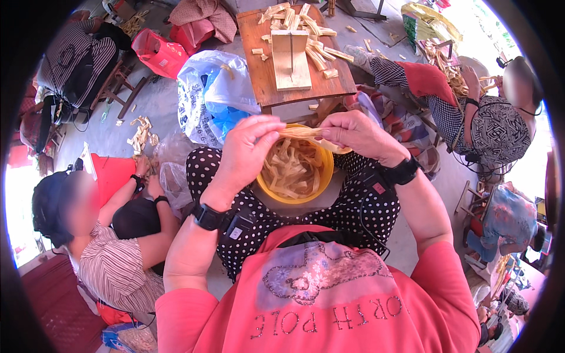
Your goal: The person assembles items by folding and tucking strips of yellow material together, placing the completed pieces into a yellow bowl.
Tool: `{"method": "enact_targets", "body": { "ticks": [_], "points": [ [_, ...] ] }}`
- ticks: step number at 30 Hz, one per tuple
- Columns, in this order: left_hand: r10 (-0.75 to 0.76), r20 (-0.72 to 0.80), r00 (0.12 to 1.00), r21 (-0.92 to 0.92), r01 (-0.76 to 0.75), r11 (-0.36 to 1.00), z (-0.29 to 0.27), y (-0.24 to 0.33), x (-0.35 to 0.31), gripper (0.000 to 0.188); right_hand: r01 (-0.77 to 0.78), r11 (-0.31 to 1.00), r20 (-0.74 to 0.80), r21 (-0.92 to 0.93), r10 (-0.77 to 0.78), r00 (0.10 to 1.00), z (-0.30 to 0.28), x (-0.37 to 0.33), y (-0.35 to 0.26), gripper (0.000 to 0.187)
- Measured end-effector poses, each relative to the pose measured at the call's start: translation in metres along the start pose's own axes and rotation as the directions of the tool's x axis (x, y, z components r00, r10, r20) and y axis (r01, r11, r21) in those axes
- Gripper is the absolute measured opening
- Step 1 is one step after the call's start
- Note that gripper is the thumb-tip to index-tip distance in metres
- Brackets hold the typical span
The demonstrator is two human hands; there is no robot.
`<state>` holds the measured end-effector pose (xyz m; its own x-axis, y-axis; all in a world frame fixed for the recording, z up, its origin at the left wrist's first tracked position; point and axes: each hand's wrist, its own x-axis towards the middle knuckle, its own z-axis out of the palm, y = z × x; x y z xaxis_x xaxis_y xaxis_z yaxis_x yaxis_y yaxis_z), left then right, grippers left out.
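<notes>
Between my two hands a bundle of pale yellow, fibrous strips [301, 133] is stretched level above a yellow bucket [329, 176]. My left hand [250, 141] pinches the bundle's left end between thumb and fingers, its fingertips slightly blurred. At the other end, my right hand [356, 136] is closed on the strips with thumb and forefinger. Inside the bucket, which stands between my knees, lies a heap of loose, curled strips [294, 167] of the same kind.
Ahead stands a low wooden table [259, 70] with a wooden block jig [292, 65] and piled strip bundles [318, 50]. A white plastic bag [206, 88] lies left of it, near a red bag [158, 54]. Co-workers sit on both sides, one close at my left [118, 259].
</notes>
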<state>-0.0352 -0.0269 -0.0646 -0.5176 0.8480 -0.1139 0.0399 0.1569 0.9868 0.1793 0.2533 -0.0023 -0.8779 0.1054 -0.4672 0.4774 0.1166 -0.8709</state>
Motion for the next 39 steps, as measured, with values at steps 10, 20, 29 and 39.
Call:
{"method": "enact_targets", "body": {
  "ticks": [10,20,29,39],
  "points": [
    [-0.188,0.519,0.834,-0.023,0.234,0.972,-0.008,0.098,-0.003,0.038,0.313,0.904,-0.065,-0.292,-0.345,0.936,0.034,-0.031,-0.086,0.028],
    [-0.084,0.280,0.956,-0.808,0.282,0.517,0.006,0.050,-0.010,0.039,-0.076,0.730,-0.006,0.679,0.108,0.994,0.073,0.008,-0.001,0.051],
    [0.413,0.038,0.910,0.313,-0.403,0.860,0.035,0.025,-0.003,0.027,-0.445,0.332,0.472,0.832,-0.003,0.881,0.092,0.047,0.057,0.055],
    [0.342,-0.132,0.930,0.477,-0.243,0.845,0.065,-0.005,0.004,0.048,0.222,0.475,-0.403,0.851,0.321,0.857,0.093,0.064,0.011,0.030]
  ]
}}
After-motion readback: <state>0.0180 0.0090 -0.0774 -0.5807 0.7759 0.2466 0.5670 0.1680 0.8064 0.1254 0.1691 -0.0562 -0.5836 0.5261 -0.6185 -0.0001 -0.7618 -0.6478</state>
